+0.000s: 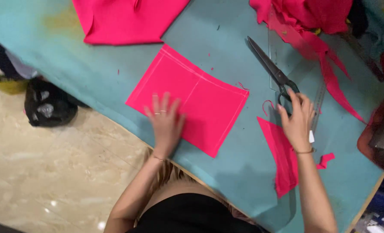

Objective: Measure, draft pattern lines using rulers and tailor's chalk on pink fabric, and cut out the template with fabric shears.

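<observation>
A bright pink fabric rectangle (200, 95) with chalk lines lies flat on the teal table (226, 39). My left hand (165, 121) rests palm down on its near left corner, fingers spread. My right hand (296, 120) reaches the handles of black scissors (269, 67), which lie on the table with blades pointing away; the fingers touch the handle loops. A smaller pink strip (282, 157) lies under my right wrist. A clear ruler (318, 103) lies beside the scissors.
More pink fabric lies folded at the far edge (127, 19) and piled at the far right (312, 17), with a long strip trailing down. A small pink scrap (326, 159) sits near the right forearm. A black bag (49, 105) sits on the tiled floor to the left.
</observation>
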